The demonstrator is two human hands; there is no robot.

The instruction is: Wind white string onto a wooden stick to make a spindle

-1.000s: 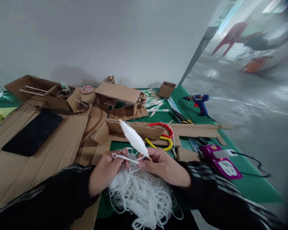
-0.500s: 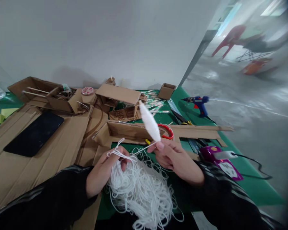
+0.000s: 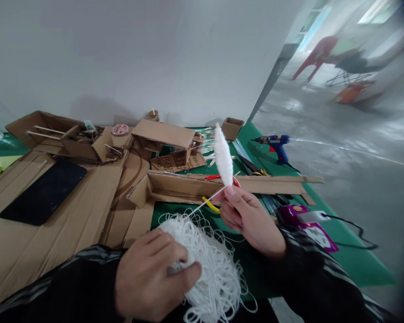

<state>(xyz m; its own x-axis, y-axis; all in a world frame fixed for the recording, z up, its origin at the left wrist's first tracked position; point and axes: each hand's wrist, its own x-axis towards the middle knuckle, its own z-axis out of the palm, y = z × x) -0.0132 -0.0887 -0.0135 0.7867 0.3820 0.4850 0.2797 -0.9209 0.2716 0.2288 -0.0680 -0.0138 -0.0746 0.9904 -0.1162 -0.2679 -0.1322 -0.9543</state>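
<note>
My right hand (image 3: 247, 217) pinches the lower end of a stick wound with white yarn (image 3: 223, 157). The wound part is spindle-shaped and stands nearly upright, its bare tip at the top. From its base a taut strand runs down left into a tangled pile of white yarn (image 3: 215, 273). My left hand (image 3: 155, 273), blurred, is over the left side of that pile. Its fingers are curled and the thumb points right; whether yarn lies between them does not show.
Behind the pile lie a long cardboard tray (image 3: 175, 186) and red- and yellow-handled tools. A blue glue gun (image 3: 276, 146) and a purple device (image 3: 309, 224) with a cord are at right. A dark tablet (image 3: 43, 190) rests on cardboard at left.
My left hand has let the raised loops of yarn drop and moved down and nearer over the pile. The wound stick has turned more upright and shifted slightly right.
</note>
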